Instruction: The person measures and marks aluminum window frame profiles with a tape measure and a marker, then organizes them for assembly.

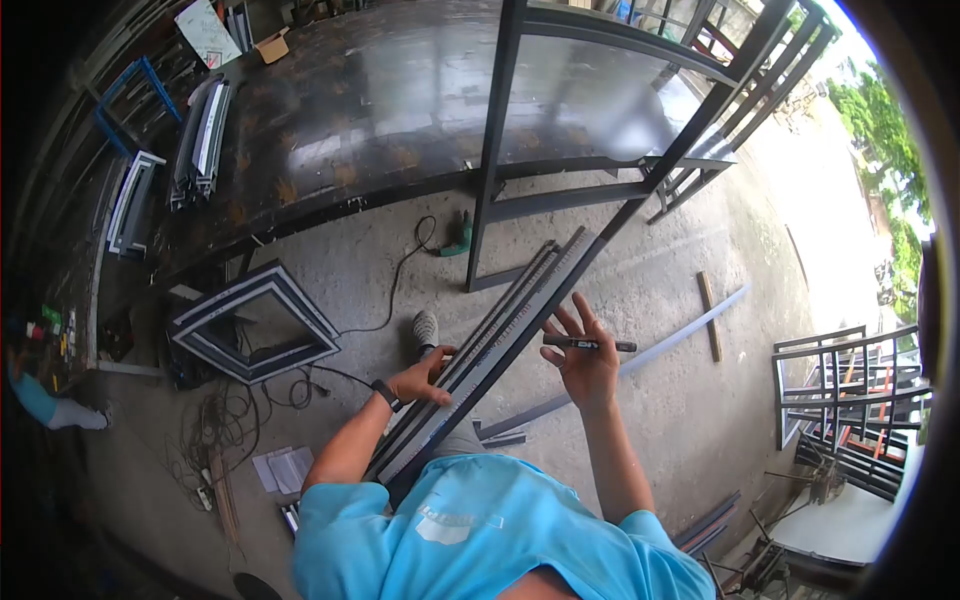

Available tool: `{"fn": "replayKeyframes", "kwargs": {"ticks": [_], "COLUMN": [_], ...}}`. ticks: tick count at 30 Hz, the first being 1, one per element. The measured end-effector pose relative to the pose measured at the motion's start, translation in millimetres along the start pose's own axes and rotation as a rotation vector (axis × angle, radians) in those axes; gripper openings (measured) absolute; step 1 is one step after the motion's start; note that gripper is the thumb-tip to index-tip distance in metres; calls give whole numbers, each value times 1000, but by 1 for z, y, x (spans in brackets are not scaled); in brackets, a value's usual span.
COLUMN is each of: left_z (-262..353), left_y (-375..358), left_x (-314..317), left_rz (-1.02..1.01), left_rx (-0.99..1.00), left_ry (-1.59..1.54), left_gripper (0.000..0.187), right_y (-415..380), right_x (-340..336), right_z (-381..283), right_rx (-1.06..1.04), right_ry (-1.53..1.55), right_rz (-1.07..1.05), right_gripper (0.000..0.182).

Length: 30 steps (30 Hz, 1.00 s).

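Long dark metal bars (515, 335) slant from my lap up to a tall dark metal frame (489, 140). A steel ruler (540, 298) with marks along its edge lies along them. My left hand (422, 380), with a black band on the wrist, closes over the bars from the left, thumb resting by the ruler. To the right of the bars, my right hand (588, 362) holds a black marker (600, 344) lying across its fingers. Those fingers are partly spread, apart from the bars.
A dark worktable (330, 110) stands ahead, bearing stacked metal profiles (203, 140). Square frames (258, 325), tangled cables (225, 430) and a green power tool (458, 235) lie on the floor. A long bar (660, 347) lies to the right, near more frames (850, 400). Another person (45, 400) is far left.
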<state>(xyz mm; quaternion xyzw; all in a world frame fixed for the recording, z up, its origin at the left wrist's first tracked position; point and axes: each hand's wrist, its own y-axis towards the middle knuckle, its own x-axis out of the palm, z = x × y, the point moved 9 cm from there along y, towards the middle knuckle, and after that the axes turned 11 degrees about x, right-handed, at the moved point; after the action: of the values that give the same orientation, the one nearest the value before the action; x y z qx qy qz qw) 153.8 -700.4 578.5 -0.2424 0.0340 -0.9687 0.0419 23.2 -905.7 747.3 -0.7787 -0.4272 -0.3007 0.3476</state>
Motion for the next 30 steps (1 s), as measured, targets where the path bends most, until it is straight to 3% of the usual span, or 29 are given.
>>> {"fn": "replayKeyframes", "kwargs": {"ticks": [1, 3, 4, 6, 7, 8, 10, 12, 14, 15, 16, 17, 19, 20, 22, 24, 25, 30], "left_z": [12, 73, 93, 117, 128, 138, 155, 164, 168, 166, 165, 163, 157, 153, 145, 137, 133, 117], "left_y": [2, 12, 8, 8, 5, 2, 5, 8, 11, 12, 14, 16, 18, 20, 27, 44, 43, 67], "left_x": [-52, -94, -104, -150, -167, -184, -214, -241, -264, -275, -285, -294, -309, -317, -330, -343, -351, -367], "left_rz": [74, 106, 130, 147, 154, 171, 206, 256, 295, 313, 328, 343, 366, 380, 393, 397, 411, 383], "left_rx": [87, 120, 79, 92, 99, 76, 37, 19, 4, -2, -9, -16, -35, -44, -62, -90, -105, -194], "left_ry": [101, 6, -99, -62, -45, -81, -148, -200, -232, -249, -265, -280, -307, -316, -338, -363, -367, -383], "left_gripper": [133, 134, 135, 131, 129, 130, 133, 134, 134, 134, 134, 134, 135, 135, 135, 135, 136, 136], "right_y": [47, 141, 174, 214, 227, 236, 273, 331, 379, 370, 373, 371, 346, 327, 290, 252, 236, 188], "right_x": [36, 66, 71, 135, 167, 199, 278, 281, 204, 219, 209, 211, 231, 219, 207, 202, 197, 184], "right_z": [-8, -42, -85, -193, -242, -283, -328, -363, -406, -386, -393, -388, -361, -362, -367, -370, -368, -363], "right_rx": [74, 85, -117, -667, -870, -1037, -1453, -1521, -904, -1154, -1037, -940, -790, -748, -742, -736, -701, -704], "right_ry": [-57, -282, -549, -889, -1020, -1194, -1899, -2168, -2252, -2282, -2111, -2218, -1983, -1642, -1599, -1818, -1651, -1673], "right_rz": [-109, -20, 266, 457, 443, 596, 788, 661, 534, 355, 468, 461, 627, 773, 899, 811, 852, 831], "right_gripper": [65, 63, 59, 49, 43, 35, 24, 15, 15, 15, 9, 11, 23, 30, 31, 31, 30, 25]}}
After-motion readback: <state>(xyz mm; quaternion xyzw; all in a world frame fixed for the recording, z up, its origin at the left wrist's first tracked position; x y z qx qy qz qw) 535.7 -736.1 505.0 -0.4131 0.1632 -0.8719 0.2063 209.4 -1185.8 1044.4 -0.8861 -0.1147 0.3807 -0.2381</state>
